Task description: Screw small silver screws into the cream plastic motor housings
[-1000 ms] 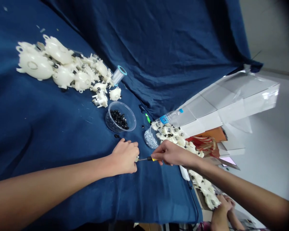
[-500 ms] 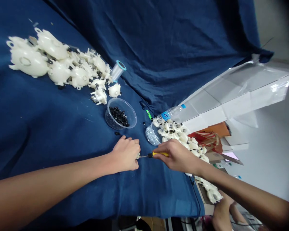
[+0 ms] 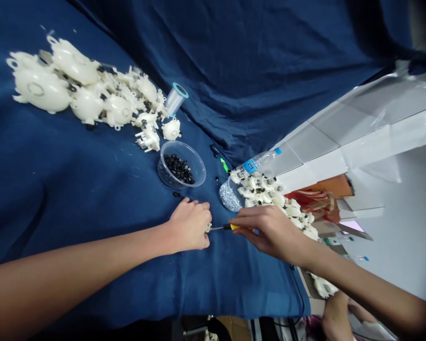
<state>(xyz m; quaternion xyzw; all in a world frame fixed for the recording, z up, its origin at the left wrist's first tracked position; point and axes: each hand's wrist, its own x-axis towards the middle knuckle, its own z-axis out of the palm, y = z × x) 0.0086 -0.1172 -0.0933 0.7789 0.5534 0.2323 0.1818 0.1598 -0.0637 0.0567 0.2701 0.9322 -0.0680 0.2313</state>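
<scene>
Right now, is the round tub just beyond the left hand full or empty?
Partly full: small black parts lie inside the clear plastic tub, with bare wall showing below its rim.

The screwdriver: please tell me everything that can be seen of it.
The screwdriver has a yellow, plastic-looking handle, black front end and thin, metallic-looking shaft. The right hand holds and partly hides the handle. Nearly horizontal in the view, its shaft points toward a small pale piece in the left hand; tip contact is unclear.
</scene>
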